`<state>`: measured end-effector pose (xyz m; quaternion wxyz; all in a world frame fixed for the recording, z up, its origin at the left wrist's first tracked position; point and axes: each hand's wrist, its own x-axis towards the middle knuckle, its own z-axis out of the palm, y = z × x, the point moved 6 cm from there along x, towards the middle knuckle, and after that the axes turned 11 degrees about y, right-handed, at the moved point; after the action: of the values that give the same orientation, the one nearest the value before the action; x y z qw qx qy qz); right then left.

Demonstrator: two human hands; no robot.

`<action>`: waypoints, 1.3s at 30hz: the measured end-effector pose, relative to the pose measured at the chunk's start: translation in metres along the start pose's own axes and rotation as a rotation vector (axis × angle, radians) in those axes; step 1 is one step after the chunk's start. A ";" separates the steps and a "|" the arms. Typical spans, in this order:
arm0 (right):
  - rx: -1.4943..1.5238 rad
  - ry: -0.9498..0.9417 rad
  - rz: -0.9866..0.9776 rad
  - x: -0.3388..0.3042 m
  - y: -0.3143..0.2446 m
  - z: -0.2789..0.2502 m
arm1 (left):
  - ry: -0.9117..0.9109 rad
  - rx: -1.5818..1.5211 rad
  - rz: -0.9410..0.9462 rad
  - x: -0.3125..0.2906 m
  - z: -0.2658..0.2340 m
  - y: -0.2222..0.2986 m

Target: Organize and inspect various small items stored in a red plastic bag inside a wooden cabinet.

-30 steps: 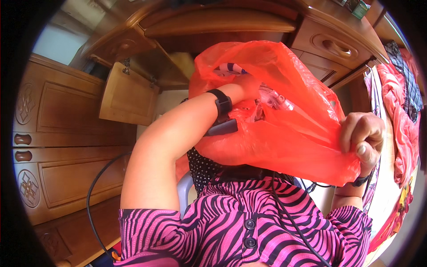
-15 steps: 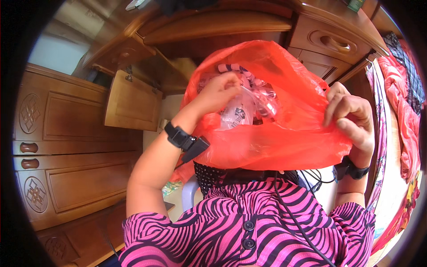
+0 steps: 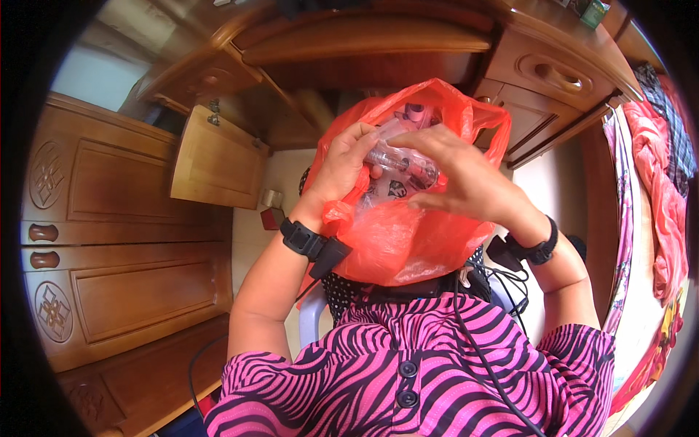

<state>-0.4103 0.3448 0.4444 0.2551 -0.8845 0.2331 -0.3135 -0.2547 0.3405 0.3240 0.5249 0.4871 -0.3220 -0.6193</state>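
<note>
Now my right hand (image 3: 472, 180) is off the right edge of the red bag (image 3: 408, 244), which it gripped half a second ago; it hangs over the bag's mouth with thumb and fingers spread wide apart. My left hand (image 3: 339, 166) has shifted toward the left side of the red bag's mouth, fingers curled in by the clear pouch (image 3: 382, 192); I cannot tell exactly what they pinch. The bag's mouth looks narrower than before, and a handle loop (image 3: 502, 132) stands loose at its right.

The red bag sits over my lap, above some dotted fabric (image 3: 335, 295). Inside it lie the clear pouch, with dark print on it, a see-through tube-like piece (image 3: 397, 162) between my hands, and, toward the bag's far rim, a pink and dark purple item (image 3: 415, 113), too crumpled to make out. Well left of the red bag, a cupboard door (image 3: 217, 156) stands open.
</note>
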 end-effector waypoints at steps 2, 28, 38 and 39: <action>0.052 -0.021 0.156 -0.006 0.014 0.017 | -0.001 0.009 0.015 -0.002 -0.002 -0.001; -0.026 0.020 0.707 -0.067 0.226 0.060 | -0.043 0.168 -0.080 -0.005 0.004 -0.009; -0.082 -0.051 0.707 -0.066 0.232 0.065 | -0.016 0.183 -0.062 -0.009 0.002 -0.010; -0.091 -0.058 0.711 -0.068 0.233 0.063 | -0.015 0.198 -0.072 -0.007 0.002 -0.010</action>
<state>-0.4733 0.2254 0.2330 0.3151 -0.7671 0.5326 -0.1695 -0.2602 0.3498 0.3178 0.4493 0.5430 -0.3678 -0.6066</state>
